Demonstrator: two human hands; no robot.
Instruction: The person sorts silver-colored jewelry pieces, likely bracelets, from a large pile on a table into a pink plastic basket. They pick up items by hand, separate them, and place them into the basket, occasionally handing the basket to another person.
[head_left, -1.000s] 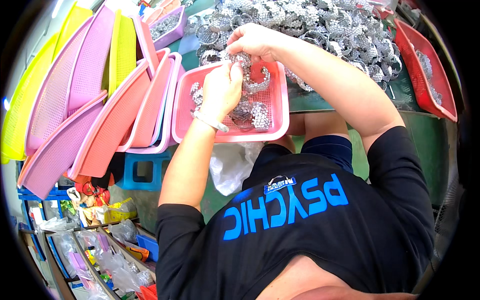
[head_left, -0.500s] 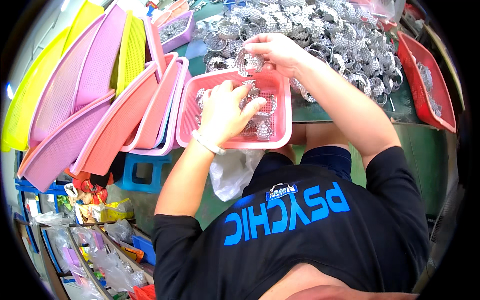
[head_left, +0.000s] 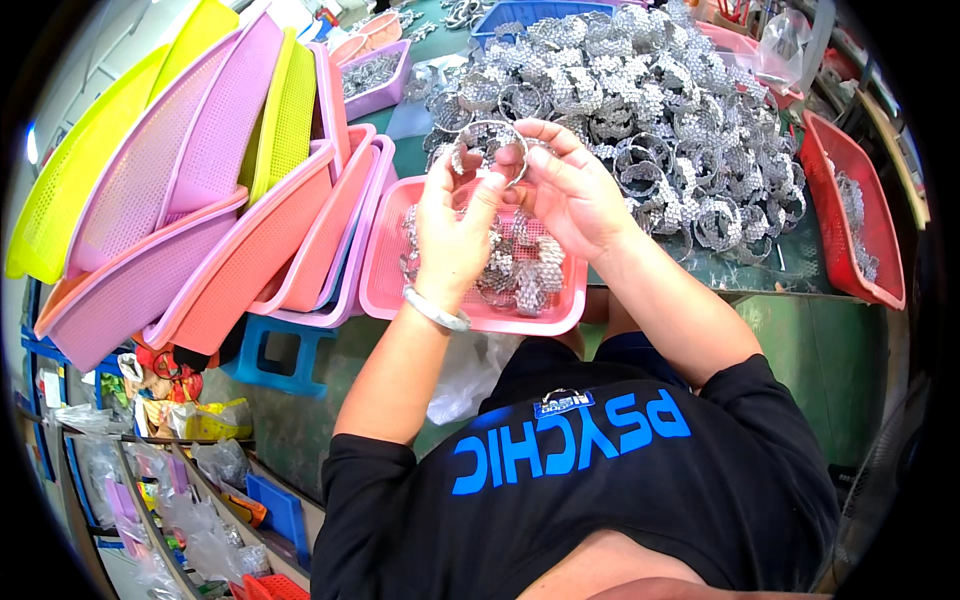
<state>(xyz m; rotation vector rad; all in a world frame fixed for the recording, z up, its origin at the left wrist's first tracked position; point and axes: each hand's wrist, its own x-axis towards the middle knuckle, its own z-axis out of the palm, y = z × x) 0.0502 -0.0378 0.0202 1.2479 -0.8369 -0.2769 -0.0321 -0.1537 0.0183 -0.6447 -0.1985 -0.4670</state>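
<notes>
Over the far part of a pink mesh basket [head_left: 374, 290], both my hands hold one silver cuff bracelet [head_left: 488, 126]. My left hand [head_left: 456, 235] closes on its left side, with the thumb at its near edge. The fingers of my right hand [head_left: 578, 190] pinch the bracelet's right side. Several more silver bracelets [head_left: 530, 275] with a scaly, honeycomb-like surface lie in the basket below. Beyond my hands rises a big heap of such bracelets [head_left: 640, 90] on the green table. My palms and fingers partly hide the held one.
Nested purple, yellow and pink plastic baskets [head_left: 240, 250] lean at the left, above a blue stool [head_left: 285, 365]. A red basket [head_left: 850, 215] with some metal pieces stands at the table's right end. Farther back are a purple basket [head_left: 385, 95] and a blue crate [head_left: 535, 12].
My left hand has come up out of the basket and joined my right hand on a bracelet. My right hand has moved lower and slightly right in the picture.
</notes>
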